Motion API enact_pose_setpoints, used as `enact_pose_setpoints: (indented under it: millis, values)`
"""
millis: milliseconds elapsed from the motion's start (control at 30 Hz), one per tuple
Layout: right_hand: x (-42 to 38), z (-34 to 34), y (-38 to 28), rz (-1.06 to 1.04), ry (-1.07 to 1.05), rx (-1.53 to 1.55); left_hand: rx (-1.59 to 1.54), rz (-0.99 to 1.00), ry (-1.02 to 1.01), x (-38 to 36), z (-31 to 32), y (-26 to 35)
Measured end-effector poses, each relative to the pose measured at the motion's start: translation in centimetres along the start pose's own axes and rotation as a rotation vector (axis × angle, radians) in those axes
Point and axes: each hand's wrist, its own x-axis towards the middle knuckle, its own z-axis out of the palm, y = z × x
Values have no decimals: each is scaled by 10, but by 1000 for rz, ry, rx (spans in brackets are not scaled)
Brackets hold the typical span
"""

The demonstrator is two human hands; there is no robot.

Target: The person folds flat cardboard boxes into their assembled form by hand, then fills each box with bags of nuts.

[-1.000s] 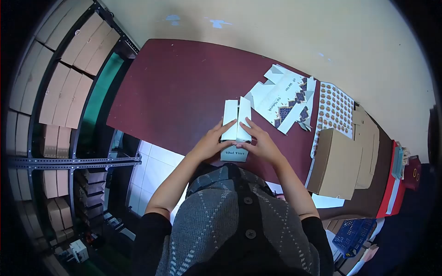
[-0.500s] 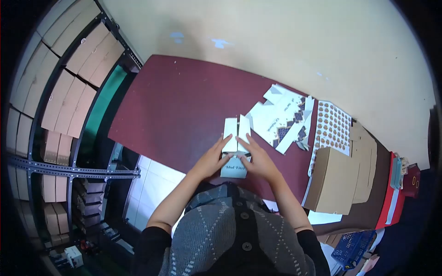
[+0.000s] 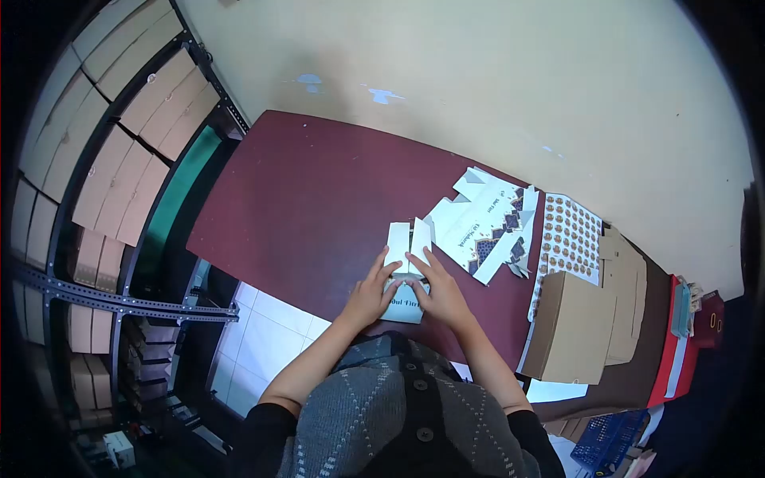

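A small white carton box (image 3: pixel 401 311) with dark lettering on its near side sits at the table's near edge, right in front of my body. Two of its flaps (image 3: pixel 398 237) stick out away from me, a narrow gap between them. My left hand (image 3: pixel 368 293) grips the box from the left, and my right hand (image 3: pixel 441 295) does so from the right. Both sets of fingers reach forward along the flaps, while the thumbs meet near the top edge of the lettered side. Part of the box is hidden under the hands.
Flat printed carton blanks (image 3: pixel 486 223) lie right of the box on the maroon table (image 3: pixel 319 191). Beyond them are a sheet of round stickers (image 3: pixel 570 231) and a brown cardboard box (image 3: pixel 570 327). Shelves of cartons (image 3: pixel 119 183) stand left; a blue basket (image 3: pixel 610 442) is lower right.
The whole view has shifted slightly, so the table and its contents appear lower. Both hands stay on the box, with only slight finger movement and the thumbs a little closer together.
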Motion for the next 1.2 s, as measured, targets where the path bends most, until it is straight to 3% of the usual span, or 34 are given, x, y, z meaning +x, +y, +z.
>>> enact_pose_setpoints:
  millis: [567, 633, 833, 1200]
  values:
    - [-7, 8, 9, -95, 33, -67, -90, -34, 80, -5, 9, 4]
    - [-6, 8, 13, -191, 42, -145, -130, -5, 136, -8, 12, 5]
    - [-4, 4, 9, -203, -22, -326, -132, -17, 167, -6, 14, 10]
    - [0, 12, 10, -194, 40, -250, -204, -27, 122, 0, 11, 3]
